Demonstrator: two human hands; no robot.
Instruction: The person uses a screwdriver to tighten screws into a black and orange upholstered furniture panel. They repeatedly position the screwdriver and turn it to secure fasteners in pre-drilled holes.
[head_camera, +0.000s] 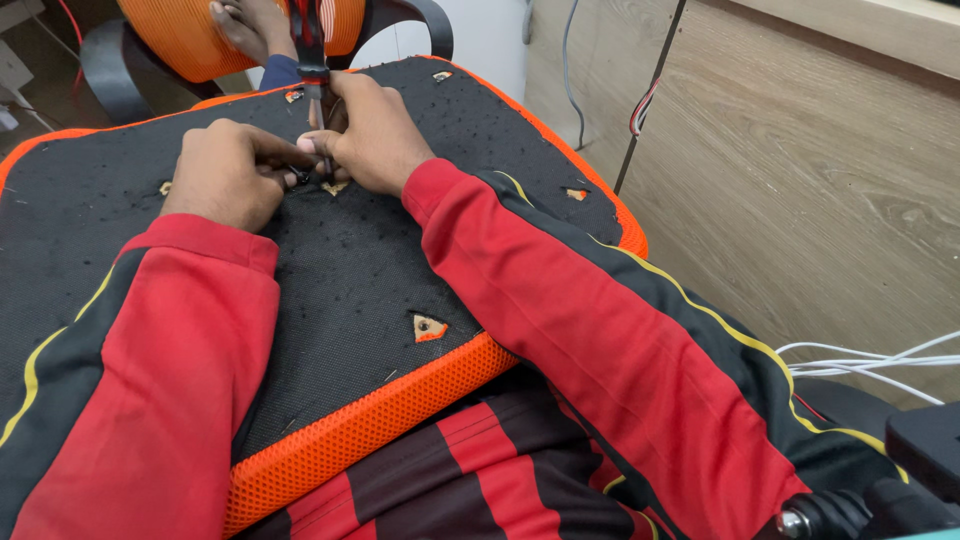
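Black fabric, dotted with small staples and bits of lint, covers the underside of a seat cushion (360, 270) that lies across the person's lap and fills the left and middle of the frame. Its edge is bright orange mesh, showing along the near rim at lower centre and along the far right rim. Several small torn holes in the black fabric expose pale wood beneath, one near the lower centre and one toward the upper right.

At the upper centre of the cushion the two hands meet. The right hand (375, 135) is closed around a pair of pliers with red and black handles (310, 45), which stand nearly upright, their nose pressed down into the fabric between the hands; the tip itself is hidden by the fingers. The left hand (225, 170) is curled, its fingertips pinched at the same spot just beside the pliers' nose; what they pinch is too small to tell. Both forearms wear red sleeves with black panels and thin yellow piping.

Beyond the cushion, at the top of the frame, an orange mesh chair back (190, 35) stands with a bare foot (250, 25) resting against it. Wood-grain panelling (800, 180) fills the upper right, with thin wires hanging by it, and white cables (880, 360) run in from the right edge.
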